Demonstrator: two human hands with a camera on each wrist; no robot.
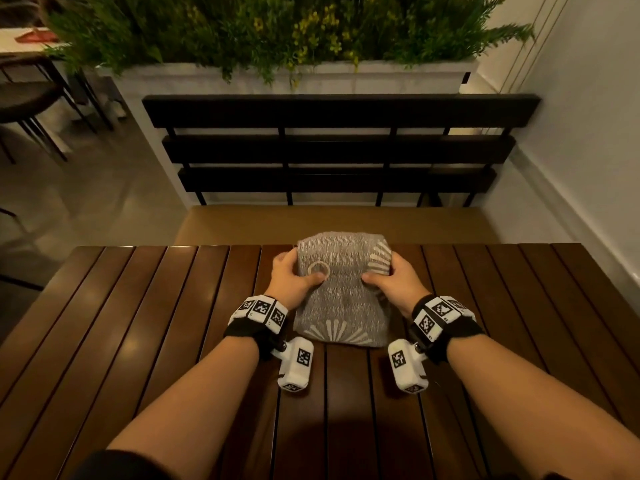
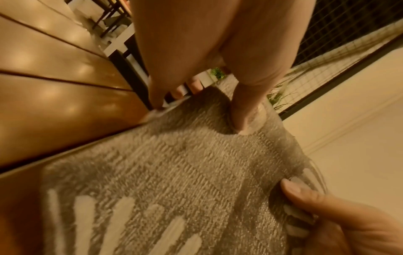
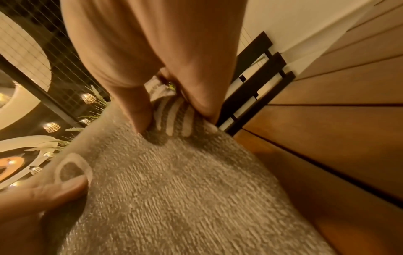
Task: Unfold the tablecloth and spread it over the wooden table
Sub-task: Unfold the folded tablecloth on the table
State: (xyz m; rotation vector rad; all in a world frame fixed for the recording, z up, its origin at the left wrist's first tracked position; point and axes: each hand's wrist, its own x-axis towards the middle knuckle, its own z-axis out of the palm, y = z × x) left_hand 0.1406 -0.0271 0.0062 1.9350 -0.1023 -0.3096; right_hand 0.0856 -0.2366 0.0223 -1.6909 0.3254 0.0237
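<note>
Your folded grey tablecloth (image 1: 341, 289) lies on the slatted wooden bench (image 1: 138, 323), with its far end lifted and reaching past the bench's far edge. It is still a thick, folded bundle, printed with pale fan-shaped strokes and a small ring.

Your left hand (image 1: 294, 277) grips the tablecloth's left side near the far end: the thumb presses on top beside the ring, and the fingers curl round the edge and under the fold. Your right hand (image 1: 393, 277) grips the opposite side the same way, thumb on top next to the pale strokes, fingers wrapped round the edge.

Both of your forearms reach in over the bench, each wrist carrying a black strap with marker-covered blocks.

Beyond the bench stands a black slatted seat (image 1: 339, 150), and behind it a white planter (image 1: 381, 77) of green foliage.
</note>
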